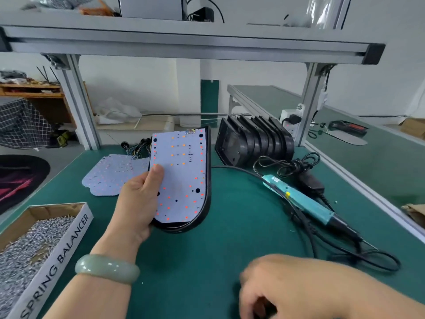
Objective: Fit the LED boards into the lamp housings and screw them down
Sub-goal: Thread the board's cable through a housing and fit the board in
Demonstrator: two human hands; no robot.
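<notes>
1. Green matting covers the table [230, 226]; all work items sit on it or are held just above it.
2. LED board [181, 176]: white, dotted with orange and red LEDs, seated inside a black lamp housing [208, 180], centre of frame. Lit face is turned up toward the camera.
3. Long axis runs from lower centre to upper centre of the frame, leaning slightly right at the top. Rounded end points down-frame, toward the person; straight end with a small cluster of coloured wires points up-frame.
4. Left hand [138, 199] grasps the housing along its left edge, thumb pressed flat on the board face, fingers hidden under the housing. A pale green bangle [107, 268] is on that wrist.
5. Right hand [287, 286]: lower right of frame, blurred, knuckles up over the mat. Cannot tell whether it holds anything.
6. Spare boards [112, 173] lie flat at left centre, wires trailing up-frame.
7. Row of empty housings [253, 139] stands on edge at upper right of centre.
8. Electric screwdriver [301, 199], teal body, lies at right, bit pointing to lower right, black cable coiled beside it.
9. Cardboard box [62, 256], lower left, holds loose screws [27, 240]; side panel reads "SPRING BALANCER".
10. Label on the screwdriver is too small to read.
</notes>
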